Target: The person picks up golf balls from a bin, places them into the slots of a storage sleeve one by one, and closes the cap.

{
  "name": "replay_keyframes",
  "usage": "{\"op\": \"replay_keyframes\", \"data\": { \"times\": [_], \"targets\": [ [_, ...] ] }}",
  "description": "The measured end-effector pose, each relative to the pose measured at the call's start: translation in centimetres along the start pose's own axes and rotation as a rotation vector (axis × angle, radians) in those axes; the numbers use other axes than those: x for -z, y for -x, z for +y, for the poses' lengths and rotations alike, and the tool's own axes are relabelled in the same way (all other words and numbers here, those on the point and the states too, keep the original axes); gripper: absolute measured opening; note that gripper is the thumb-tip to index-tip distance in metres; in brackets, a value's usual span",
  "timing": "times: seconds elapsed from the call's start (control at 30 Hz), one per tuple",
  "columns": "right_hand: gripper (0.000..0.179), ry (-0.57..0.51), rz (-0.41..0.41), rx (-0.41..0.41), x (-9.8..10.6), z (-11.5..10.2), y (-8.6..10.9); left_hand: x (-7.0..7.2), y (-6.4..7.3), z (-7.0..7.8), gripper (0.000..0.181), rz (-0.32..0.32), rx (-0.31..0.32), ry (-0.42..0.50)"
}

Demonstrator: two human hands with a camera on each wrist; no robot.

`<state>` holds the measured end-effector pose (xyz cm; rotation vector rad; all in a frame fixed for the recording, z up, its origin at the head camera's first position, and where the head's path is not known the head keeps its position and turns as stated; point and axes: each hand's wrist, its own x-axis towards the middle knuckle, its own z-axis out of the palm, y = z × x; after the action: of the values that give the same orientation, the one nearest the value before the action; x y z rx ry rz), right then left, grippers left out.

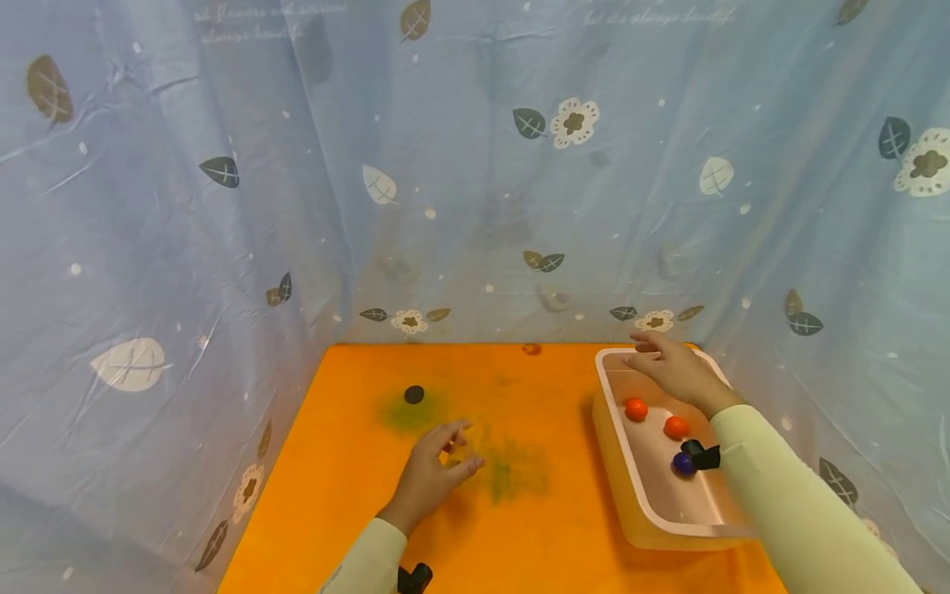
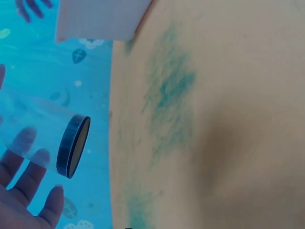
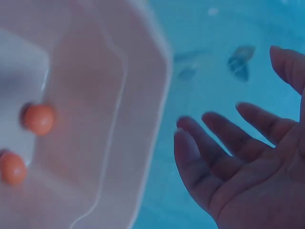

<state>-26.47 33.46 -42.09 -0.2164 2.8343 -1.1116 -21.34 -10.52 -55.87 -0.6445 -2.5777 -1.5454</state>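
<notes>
My left hand (image 1: 426,478) is over the middle of the orange table, its thumb and fingers curved. In the left wrist view those fingers (image 2: 33,179) lie around a clear cylindrical tube (image 2: 35,117), which has a dark-rimmed end (image 2: 74,147) pointing toward the tabletop. The tube's far end is cut off by the frame. On the right, my right hand (image 1: 679,371) hovers above the far part of a pale pink bin (image 1: 619,450). Its fingers (image 3: 228,136) are relaxed, with nothing held. Inside the bin lie two orange balls (image 1: 636,409) and a dark blue ball (image 1: 684,464).
A small black disc (image 1: 414,394) shows at the table's left. Green smudges (image 1: 512,474) mark the orange tabletop (image 1: 542,528). Pale blue curtain (image 1: 460,181) with leaf and flower prints hangs at the back and both sides. Black camera mounts (image 1: 701,454) sit at the wrists.
</notes>
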Motion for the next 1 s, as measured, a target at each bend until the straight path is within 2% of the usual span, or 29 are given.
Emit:
{"op": "replay_keyframes", "data": {
  "times": [0.17,0.3,0.43,0.57,0.7,0.83,1.0],
  "targets": [
    [0.084,-0.047,-0.066,-0.079,0.6,3.0,-1.6,0.2,0.5,-0.1,0.057,0.008,0.023,-0.001],
    [0.093,0.010,-0.128,-0.131,0.5,5.1,-2.4,0.4,0.8,-0.3,0.058,0.031,0.031,-0.016],
    [0.094,0.107,-0.161,-0.090,0.0,6.8,-2.7,0.5,1.1,-0.5,0.058,0.046,0.033,-0.008],
    [0.083,0.094,-0.173,-0.012,-0.7,8.0,-2.8,0.4,1.6,-0.9,0.057,0.045,0.061,0.008],
    [0.082,0.119,-0.202,0.017,-1.5,8.8,-3.3,0.3,2.2,-1.2,0.057,0.040,0.090,0.011],
    [0.092,0.143,-0.251,-0.012,-2.0,9.5,-4.1,0.5,2.4,-1.4,0.057,0.049,0.096,0.014],
    [0.095,0.021,-0.328,-0.087,-2.5,10.9,-4.3,0.5,2.9,-1.9,0.057,0.037,0.114,0.019]
  ]
}}
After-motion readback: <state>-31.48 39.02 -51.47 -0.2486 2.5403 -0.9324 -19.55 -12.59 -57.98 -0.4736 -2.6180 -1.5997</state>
